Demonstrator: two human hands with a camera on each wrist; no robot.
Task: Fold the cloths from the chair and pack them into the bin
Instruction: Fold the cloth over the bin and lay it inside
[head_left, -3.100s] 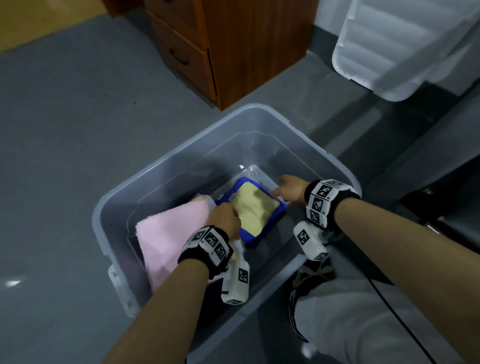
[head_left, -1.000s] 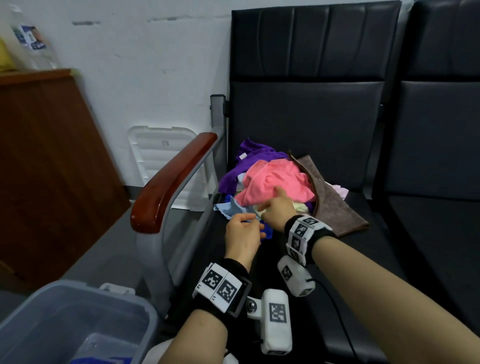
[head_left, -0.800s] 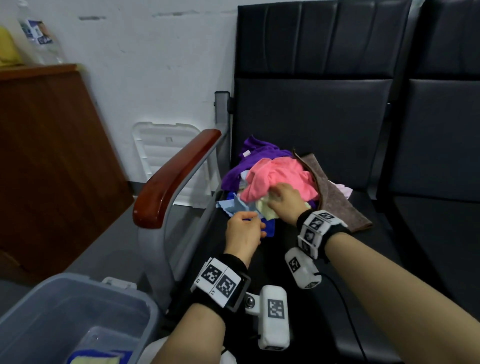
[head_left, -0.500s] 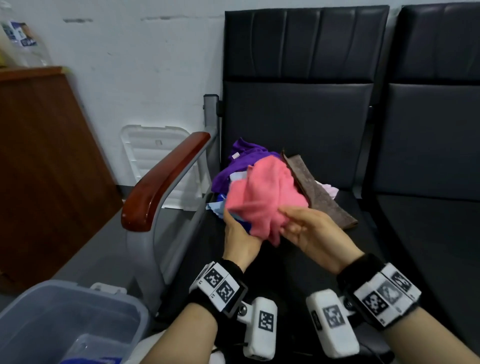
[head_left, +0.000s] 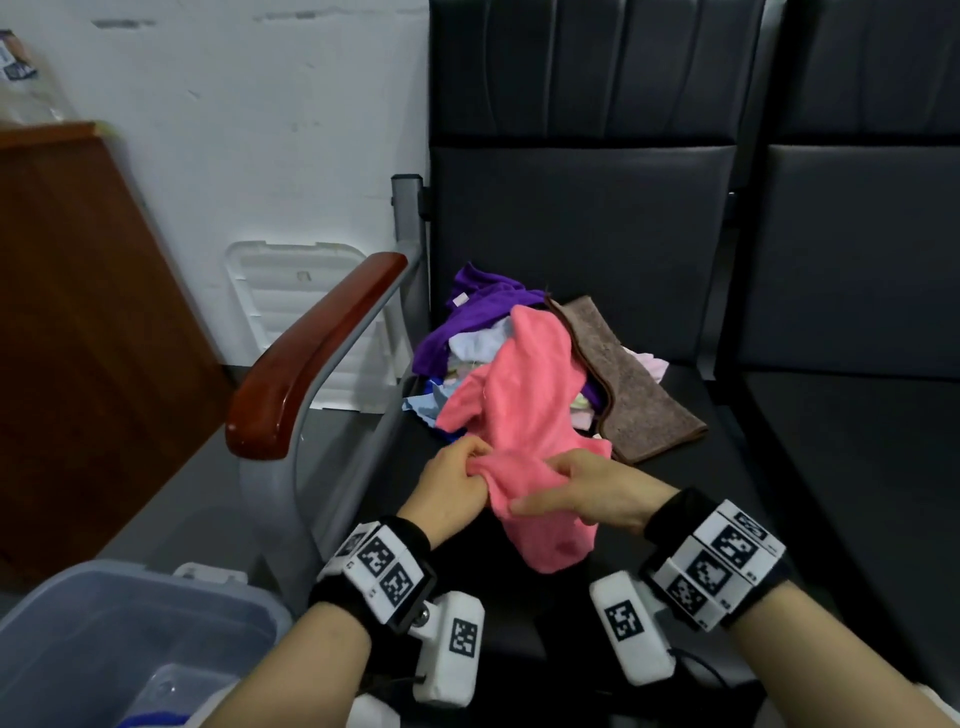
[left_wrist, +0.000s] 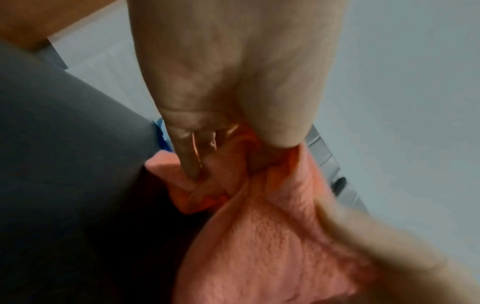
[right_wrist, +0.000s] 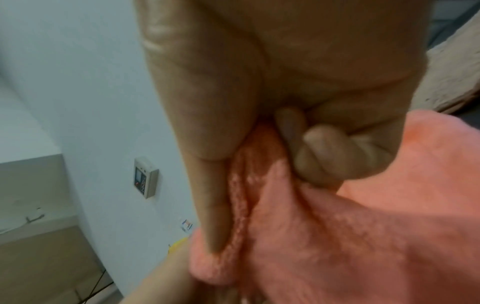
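A crumpled pink cloth (head_left: 524, 410) is held over the black chair seat (head_left: 779, 467), in front of a pile of cloths. My left hand (head_left: 457, 483) pinches a bunched edge of it, and my right hand (head_left: 576, 493) grips the cloth right beside it. The left wrist view shows curled fingers (left_wrist: 192, 156) dug into the pink cloth (left_wrist: 272, 246). In the right wrist view the thumb and curled fingers (right_wrist: 322, 156) clamp a fold of the pink cloth (right_wrist: 363, 226). The pile holds a purple cloth (head_left: 467, 312), a brown cloth (head_left: 628, 389) and pale ones. The grey bin (head_left: 62, 597) sits at lower left.
A wooden armrest (head_left: 306, 358) on a grey metal frame stands between the seat and the bin. A white bin lid (head_left: 291, 306) leans on the wall behind it. A brown wooden cabinet (head_left: 78, 338) is at left. A second black seat (head_left: 857, 467) adjoins on the right.
I turned from the bin to the chair. Both hands took the pink cloth off the pile, lifted it and drew it toward me; they now grip it close together, lower over the seat.
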